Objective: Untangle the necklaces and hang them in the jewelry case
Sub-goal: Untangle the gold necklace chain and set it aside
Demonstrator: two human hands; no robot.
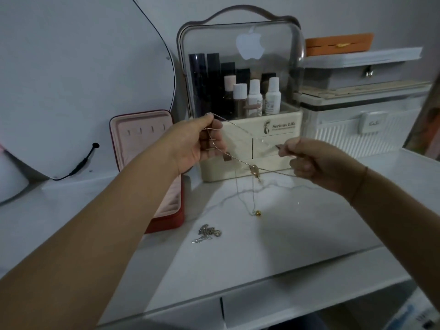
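Note:
Both hands hold thin tangled chains up above the white tabletop. My left hand (pixel 202 144) pinches a gold necklace (pixel 240 160) near its upper end. My right hand (pixel 312 163) pinches the chains on the other side. A gold pendant (pixel 255 171) hangs between the hands. A thinner chain drops lower and ends in a small gold bead (pixel 257 213) just above the table. A silver necklace (pixel 207 232) lies bunched on the table. The jewelry case (pixel 147 148), red outside and pink inside, stands open at the left, with small hooks in its lid.
A clear-lidded cosmetics organizer (pixel 240 91) with bottles stands right behind the hands. White storage boxes (pixel 362 120) are stacked to its right. A round mirror (pixel 71 79) with a black cable leans at the left. The table's front edge (pixel 262 279) lies below.

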